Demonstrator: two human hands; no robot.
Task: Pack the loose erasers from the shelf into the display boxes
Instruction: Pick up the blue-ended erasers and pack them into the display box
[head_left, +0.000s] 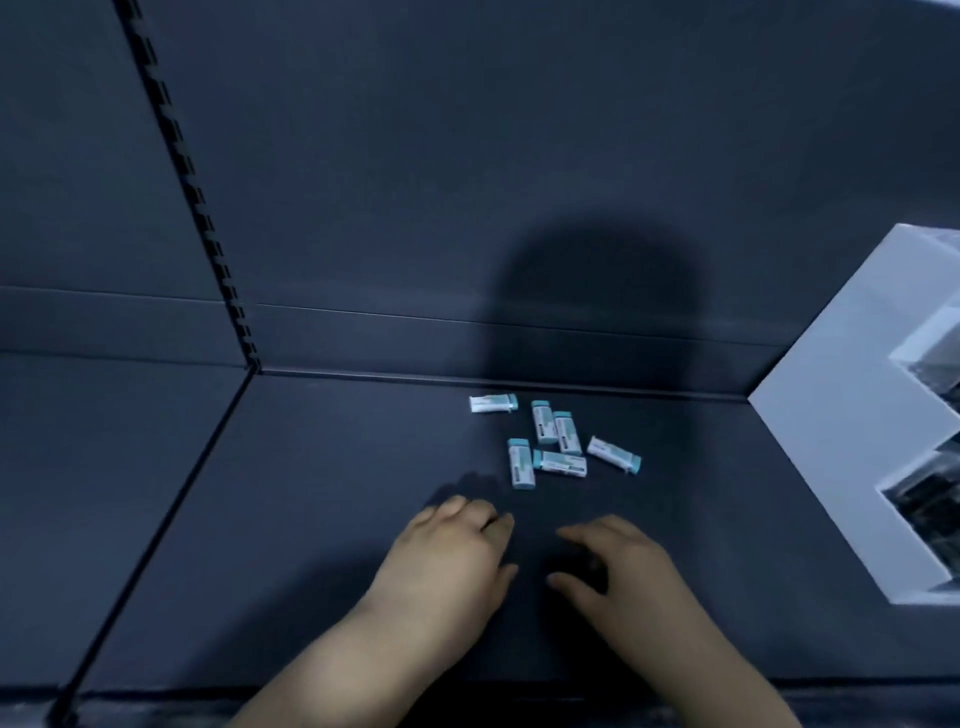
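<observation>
Head view. Six loose erasers (561, 462), white with teal caps, lie scattered just right of frame centre on the dark shelf (311, 519), near its back edge. Below them, the left hand (452, 551) has loosely curled fingers and holds nothing. The right hand (628, 571), just beside it, has relaxed, spread fingers and is likewise empty. Neither hand touches an eraser. White display boxes (852, 415) stand at the right edge. A slotted upright (192, 171) runs through the upper left.
</observation>
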